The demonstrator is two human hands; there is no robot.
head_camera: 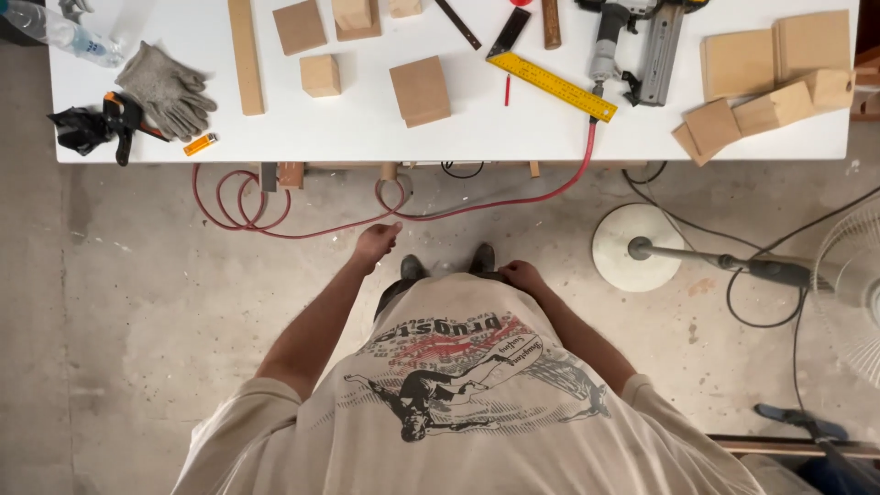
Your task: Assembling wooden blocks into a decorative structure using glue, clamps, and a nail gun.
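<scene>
A white desk (367,128) is seen from above, at the top of the view. Near its left edge a small orange lighter (200,144) is laid beside grey work gloves (168,89), and a clear plastic bottle (57,29) with a pale label is set in the far left corner. A yellow ruler (550,85) is placed near wooden blocks (420,90). Below the desk edge, a red hose (275,215) is coiled on the concrete floor. The left hand (376,246) is held loosely open above the hose, nothing grasped. The right hand (521,275) is rested against the waist, empty, fingers partly curled.
</scene>
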